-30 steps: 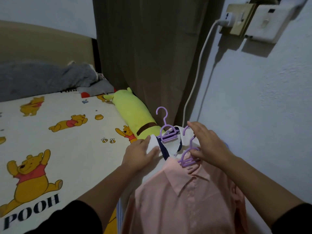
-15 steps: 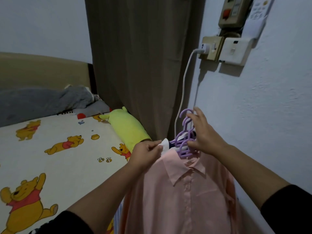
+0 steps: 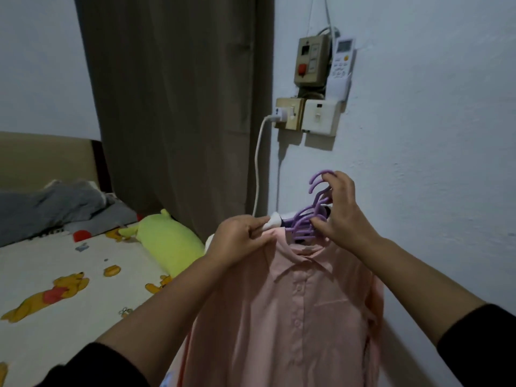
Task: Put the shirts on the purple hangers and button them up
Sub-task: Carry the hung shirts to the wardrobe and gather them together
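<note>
Gripped items: left hand (image 3: 240, 237) pinches the shoulder of a pink shirt (image 3: 293, 311) together with a bit of white shirt (image 3: 273, 221) behind it; right hand (image 3: 339, 212) curls round the bunched purple hangers (image 3: 304, 222), fingertips at the hooks. Pink shirt — buttoned down the front, hanging upright in mid-air between the two hands, close to the right wall.

Surroundings, left to right:
- bed sheet (image 3: 42, 275) with yellow bear print, near left
- grey blanket (image 3: 47, 208), far left
- green plush bolster (image 3: 167, 241), beside the curtain
- brown curtain (image 3: 173, 101), far centre
- white cable (image 3: 257, 169), plugged into a wall socket (image 3: 289, 113)
- remote control (image 3: 343, 60) — mounted high on the right wall
</note>
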